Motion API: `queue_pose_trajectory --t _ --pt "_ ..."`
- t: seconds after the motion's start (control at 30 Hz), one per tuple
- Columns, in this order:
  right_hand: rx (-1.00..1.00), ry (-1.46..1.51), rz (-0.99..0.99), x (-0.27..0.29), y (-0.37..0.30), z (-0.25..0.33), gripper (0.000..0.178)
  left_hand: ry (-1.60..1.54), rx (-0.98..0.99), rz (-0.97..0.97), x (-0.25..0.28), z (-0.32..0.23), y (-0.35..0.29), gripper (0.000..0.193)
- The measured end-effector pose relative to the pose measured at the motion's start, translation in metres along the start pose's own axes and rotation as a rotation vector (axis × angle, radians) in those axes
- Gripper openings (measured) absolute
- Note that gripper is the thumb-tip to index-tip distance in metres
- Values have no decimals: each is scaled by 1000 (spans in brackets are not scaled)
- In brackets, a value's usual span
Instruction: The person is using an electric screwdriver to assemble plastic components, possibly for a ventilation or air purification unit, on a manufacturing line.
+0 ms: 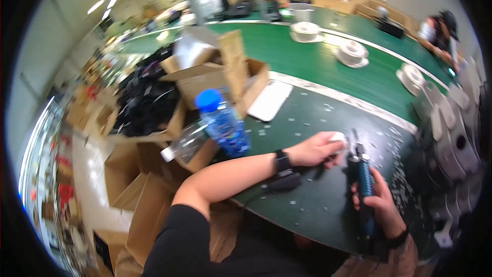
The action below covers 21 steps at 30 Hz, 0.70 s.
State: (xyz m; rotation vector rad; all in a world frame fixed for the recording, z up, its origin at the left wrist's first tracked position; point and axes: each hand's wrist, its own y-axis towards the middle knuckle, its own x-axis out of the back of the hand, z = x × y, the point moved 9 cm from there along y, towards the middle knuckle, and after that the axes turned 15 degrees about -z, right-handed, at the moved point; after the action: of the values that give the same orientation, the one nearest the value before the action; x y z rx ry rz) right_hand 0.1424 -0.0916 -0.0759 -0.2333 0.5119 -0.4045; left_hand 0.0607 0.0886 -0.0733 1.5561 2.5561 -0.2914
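At the left, we see a blue-capped bottle [225,126] near our left forearm; a careless elbow could knock it over. Next, a black object [284,182] lies on the dark green table [277,208] just below our wrist, where a dragging sleeve-less arm might shove it. Our left hand [319,150] pinches a small white part [338,140], mostly hidden by the fingers; a loose pinch could let it slip. Just right of it, our right hand [379,195] wraps around a teal tool [365,177], its tip near those fingers: 1 slip could jab them. Farther right, scattered small pale pieces [401,185] could be swept away by our right wrist.
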Motion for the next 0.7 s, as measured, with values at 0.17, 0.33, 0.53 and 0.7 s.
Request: queue_pose_trajectory --t 0.17,0.33,0.53,0.7 --pt "-64 -51 114 -3 11 -6 91 74 -3 48 7 -1 -4 28" --pt "21 -66 159 -11 22 -9 90 104 39 -90 28 2 -6 22" --pt "54 7 146 -6 22 -17 90 103 -12 -143 28 9 3 8" --pt "69 57 125 -7 30 -22 85 153 -47 -200 17 -5 -5 8"
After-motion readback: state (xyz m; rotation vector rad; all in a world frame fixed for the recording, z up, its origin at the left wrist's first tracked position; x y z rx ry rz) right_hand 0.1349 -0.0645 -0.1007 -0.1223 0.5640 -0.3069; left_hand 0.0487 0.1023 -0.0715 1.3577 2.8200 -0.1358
